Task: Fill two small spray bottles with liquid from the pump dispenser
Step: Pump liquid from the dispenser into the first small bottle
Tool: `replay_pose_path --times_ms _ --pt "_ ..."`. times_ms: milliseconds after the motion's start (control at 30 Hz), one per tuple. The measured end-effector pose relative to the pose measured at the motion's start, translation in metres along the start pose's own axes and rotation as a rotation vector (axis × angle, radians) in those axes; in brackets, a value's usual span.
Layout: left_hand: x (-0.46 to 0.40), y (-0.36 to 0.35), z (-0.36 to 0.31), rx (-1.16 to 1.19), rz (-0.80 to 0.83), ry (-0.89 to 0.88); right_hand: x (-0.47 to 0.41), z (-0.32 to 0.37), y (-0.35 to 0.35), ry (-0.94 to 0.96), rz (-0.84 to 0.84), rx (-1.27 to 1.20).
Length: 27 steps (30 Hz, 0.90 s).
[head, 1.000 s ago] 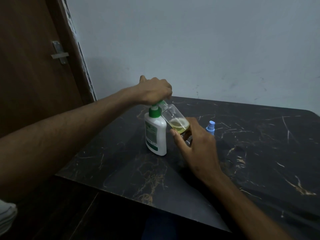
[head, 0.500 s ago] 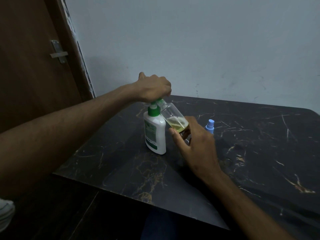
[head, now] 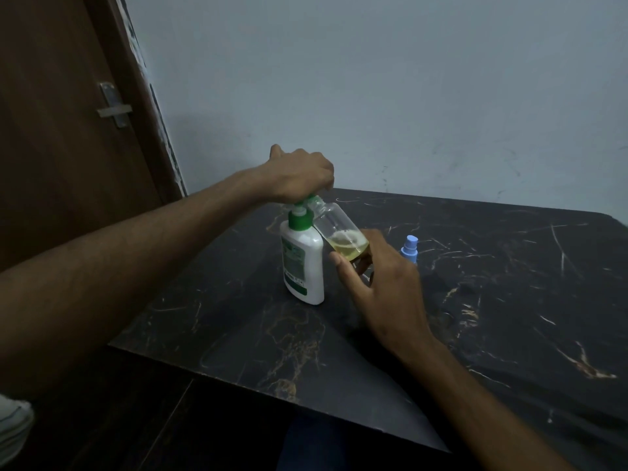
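Note:
A white pump dispenser (head: 303, 263) with a green collar stands on the dark marbled table (head: 492, 307). My left hand (head: 300, 176) sits on top of its pump head, fingers curled over it. My right hand (head: 380, 283) grips the lower end of a small clear spray bottle (head: 339, 231), tilted with its open neck up against the pump nozzle. Yellowish liquid lies pooled at the bottle's low end. A blue spray cap (head: 408, 249) shows just behind my right hand; what it sits on is hidden.
A brown door (head: 61, 130) with a metal latch (head: 114, 105) stands at the left, beside a pale wall (head: 407, 79). The table's near edge (head: 272, 392) runs diagonally in front of me.
The pump head and my left hand have risen slightly after being lower a second ago. The tilted bottle and my right hand stay in place.

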State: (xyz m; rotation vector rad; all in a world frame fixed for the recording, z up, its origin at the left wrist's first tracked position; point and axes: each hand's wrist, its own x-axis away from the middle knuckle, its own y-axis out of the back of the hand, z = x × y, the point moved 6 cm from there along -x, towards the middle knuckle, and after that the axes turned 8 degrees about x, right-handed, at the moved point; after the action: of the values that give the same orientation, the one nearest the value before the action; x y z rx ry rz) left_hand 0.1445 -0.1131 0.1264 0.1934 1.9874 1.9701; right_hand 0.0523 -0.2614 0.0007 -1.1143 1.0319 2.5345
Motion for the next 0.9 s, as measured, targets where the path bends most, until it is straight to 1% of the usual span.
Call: replay_pose_path --times_ms 67,267,467,633,800,900 --pt "0.001 -0.005 0.0 -0.014 0.002 0.002 0.0 0.0 0.0 -0.001 0.006 -0.001" --pt "0.0 0.002 0.0 0.044 -0.019 0.025 0.0 0.0 -0.001 0.001 0.012 0.002" --pt "0.003 -0.006 0.002 0.09 0.009 0.038 0.0 0.0 -0.001 -0.001 0.017 0.007" --pt "0.001 0.001 -0.001 0.068 0.013 0.03 0.0 0.0 0.0 -0.008 0.01 0.002" --pt "0.003 -0.009 0.0 0.089 0.03 0.045 0.0 0.0 0.0 -0.006 0.023 0.007" --pt "0.003 -0.003 0.001 0.06 0.011 0.036 0.0 0.001 -0.001 -0.004 0.027 0.006"
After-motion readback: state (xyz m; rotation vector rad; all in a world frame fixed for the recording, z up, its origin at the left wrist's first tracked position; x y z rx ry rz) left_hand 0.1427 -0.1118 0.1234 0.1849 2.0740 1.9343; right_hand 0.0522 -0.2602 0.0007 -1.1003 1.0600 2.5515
